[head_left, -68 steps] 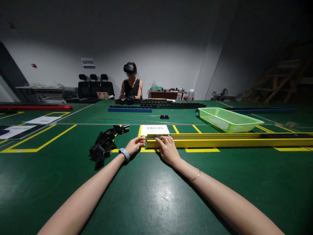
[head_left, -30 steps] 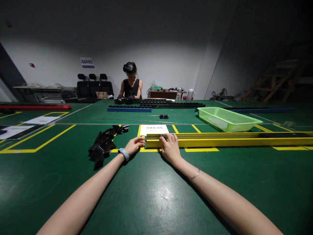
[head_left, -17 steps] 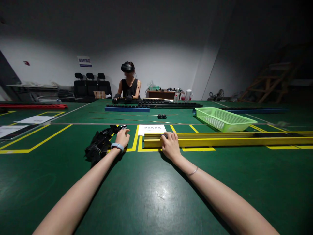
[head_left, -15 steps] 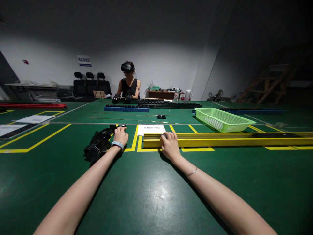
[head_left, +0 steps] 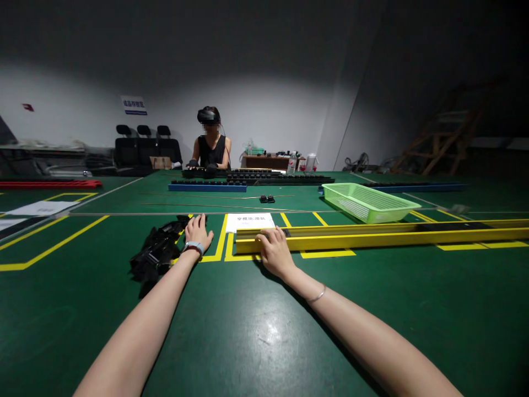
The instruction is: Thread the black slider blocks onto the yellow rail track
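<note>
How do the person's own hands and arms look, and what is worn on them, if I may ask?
The left hand and right hand wear no gloves, and no sleeves show. A light blue-grey band sits on the left wrist; a thin silver-coloured bracelet on the right.

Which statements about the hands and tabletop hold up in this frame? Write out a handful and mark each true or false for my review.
1. The right hand is at the yellow rail, near its left end. True.
2. The plastic basket is red. False: it is green.
3. The left hand is nearer to the black parts than to the yellow rail. True.
4. The light blue wristband is worn on the right. False: it is worn on the left.
5. A printed sheet lies just beyond the yellow rail's left end. True.
</note>
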`<state>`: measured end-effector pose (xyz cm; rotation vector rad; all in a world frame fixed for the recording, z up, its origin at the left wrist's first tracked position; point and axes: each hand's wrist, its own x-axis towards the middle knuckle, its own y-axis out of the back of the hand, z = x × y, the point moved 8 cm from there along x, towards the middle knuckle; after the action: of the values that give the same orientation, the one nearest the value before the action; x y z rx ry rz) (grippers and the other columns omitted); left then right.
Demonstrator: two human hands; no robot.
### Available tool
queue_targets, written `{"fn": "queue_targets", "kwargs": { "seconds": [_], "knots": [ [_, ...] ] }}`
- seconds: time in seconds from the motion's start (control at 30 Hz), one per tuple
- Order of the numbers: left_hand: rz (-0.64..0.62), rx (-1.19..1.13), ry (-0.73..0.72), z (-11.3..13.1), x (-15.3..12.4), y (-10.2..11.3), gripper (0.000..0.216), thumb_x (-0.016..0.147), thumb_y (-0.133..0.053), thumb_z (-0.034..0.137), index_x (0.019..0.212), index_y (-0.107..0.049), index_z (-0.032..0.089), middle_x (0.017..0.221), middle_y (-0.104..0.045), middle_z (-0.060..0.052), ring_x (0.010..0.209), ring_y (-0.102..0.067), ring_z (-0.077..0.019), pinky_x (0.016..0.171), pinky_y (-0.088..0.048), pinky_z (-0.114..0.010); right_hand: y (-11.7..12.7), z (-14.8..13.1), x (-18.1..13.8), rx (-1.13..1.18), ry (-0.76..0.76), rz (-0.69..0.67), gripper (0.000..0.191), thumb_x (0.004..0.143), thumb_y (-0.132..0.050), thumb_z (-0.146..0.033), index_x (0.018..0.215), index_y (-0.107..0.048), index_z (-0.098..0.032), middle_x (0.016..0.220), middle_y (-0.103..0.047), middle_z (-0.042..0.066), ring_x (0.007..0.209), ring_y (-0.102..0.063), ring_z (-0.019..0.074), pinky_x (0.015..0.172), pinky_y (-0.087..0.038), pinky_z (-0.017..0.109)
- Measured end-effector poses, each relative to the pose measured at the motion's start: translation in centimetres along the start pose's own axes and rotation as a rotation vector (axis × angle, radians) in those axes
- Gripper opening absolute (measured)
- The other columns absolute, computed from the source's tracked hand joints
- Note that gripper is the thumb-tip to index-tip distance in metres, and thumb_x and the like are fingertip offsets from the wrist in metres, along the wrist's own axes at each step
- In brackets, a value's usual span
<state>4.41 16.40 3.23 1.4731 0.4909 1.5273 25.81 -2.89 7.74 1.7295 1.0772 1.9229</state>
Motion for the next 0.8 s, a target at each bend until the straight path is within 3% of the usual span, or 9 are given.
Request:
{"fn": "queue_targets", "kwargs": {
  "seconds": [0.1,0.2,0.37,0.5,0.8],
  "knots": [
    [0.020,-0.011,-0.009,0.4,-0.1,0.8,0.062,0.077,-0.051,0.032,0.135,-0.040,0.012,0.129,-0.045,-0.017,0.123,-0.034,-0.0327,0.102,-0.031,-0.045,-0.3,-1.2,0.0,0.069,0.092,-0.019,0.043,0.070,-0.051,-0.008,0.112,-0.053,-0.019,0.119,-0.049,0.010,0.115,-0.037,0.0256,0.106,-0.026,0.049],
    [0.038,-0.014,-0.012,0.6,-0.3,1.2,0.060,0.077,-0.051,0.029,0.134,-0.041,0.013,0.134,-0.041,-0.016,0.125,-0.031,-0.0320,0.104,-0.030,-0.045,-0.4,-1.7,0.0,0.121,0.139,-0.027,0.046,0.070,-0.050,-0.006,0.114,-0.052,-0.019,0.122,-0.048,0.010,0.116,-0.038,0.0254,0.104,-0.031,0.049],
    [-0.053,-0.023,0.010,0.2,-0.3,0.4,0.061,0.077,-0.051,0.026,0.135,-0.039,0.014,0.135,-0.043,-0.015,0.125,-0.031,-0.0323,0.103,-0.031,-0.047,-0.8,-1.9,-0.2,0.204,0.184,-0.076,0.050,0.072,-0.049,-0.005,0.119,-0.048,-0.019,0.121,-0.050,0.011,0.114,-0.042,0.0231,0.097,-0.039,0.044],
    [-0.040,-0.039,0.010,0.1,-0.3,0.5,0.056,0.075,-0.054,0.028,0.128,-0.047,0.013,0.123,-0.047,-0.017,0.118,-0.037,-0.0327,0.098,-0.036,-0.046,-0.8,-2.1,-0.2,0.207,0.185,-0.097,0.048,0.073,-0.050,-0.005,0.119,-0.048,-0.019,0.120,-0.051,0.011,0.113,-0.044,0.0224,0.096,-0.039,0.042],
    [-0.005,-0.062,0.021,0.0,-0.5,0.7,0.032,0.076,-0.057,0.031,0.105,-0.056,0.017,0.130,-0.042,-0.017,0.125,-0.033,-0.0332,0.100,-0.033,-0.048,-0.9,-2.1,-0.2,0.196,0.185,-0.096,0.046,0.073,-0.050,-0.005,0.117,-0.049,-0.019,0.120,-0.051,0.011,0.113,-0.044,0.0225,0.095,-0.040,0.043]
  ]
}}
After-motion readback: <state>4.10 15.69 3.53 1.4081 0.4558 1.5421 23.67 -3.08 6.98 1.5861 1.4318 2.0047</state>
